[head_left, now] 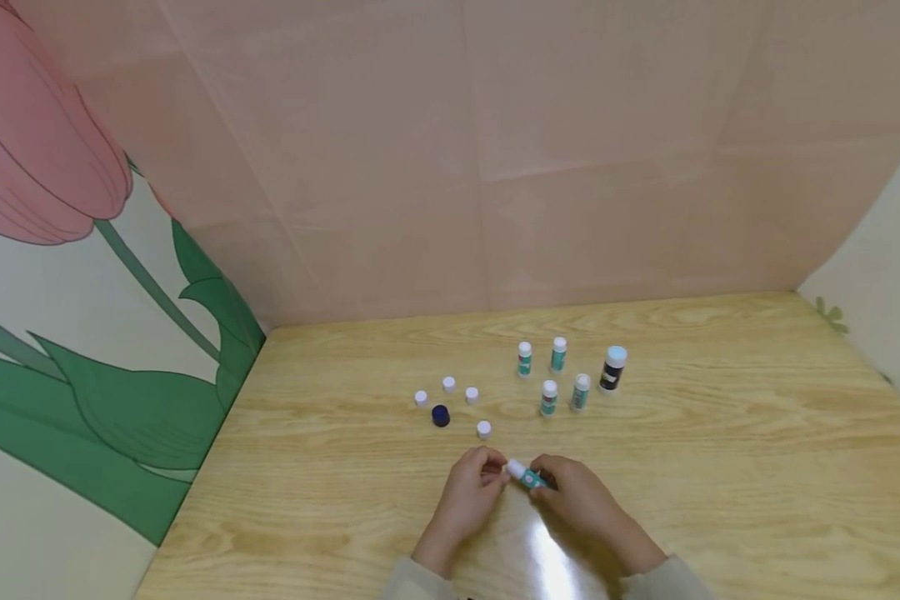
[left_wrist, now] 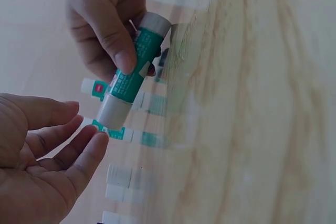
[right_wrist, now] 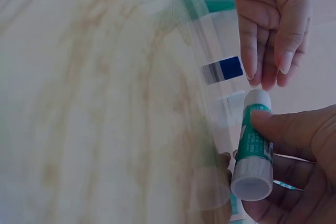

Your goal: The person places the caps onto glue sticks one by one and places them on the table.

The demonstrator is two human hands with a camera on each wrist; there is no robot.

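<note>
My right hand [head_left: 579, 493] grips a green glue stick [left_wrist: 137, 66] with white ends, thumb on its label. The stick lies tilted, one white end towards my left hand [head_left: 471, 487]. In the left wrist view, the fingers [left_wrist: 86, 156] of the left hand are extended beside that end and hold nothing. Whether a fingertip touches it, I cannot tell. Just beyond the left hand a white cap [head_left: 483, 429] sits on the table. In the right wrist view, the stick's other white end [right_wrist: 252, 179] faces the camera.
Several upright green glue sticks, one at the front [head_left: 549, 399], stand on the wooden table [head_left: 307, 500] beside a larger dark bottle-like tube [head_left: 612, 369]. Left of them lie more white caps [head_left: 449, 384] and a dark blue cap [head_left: 440, 416]. A pink cloth [head_left: 480, 167] hangs behind.
</note>
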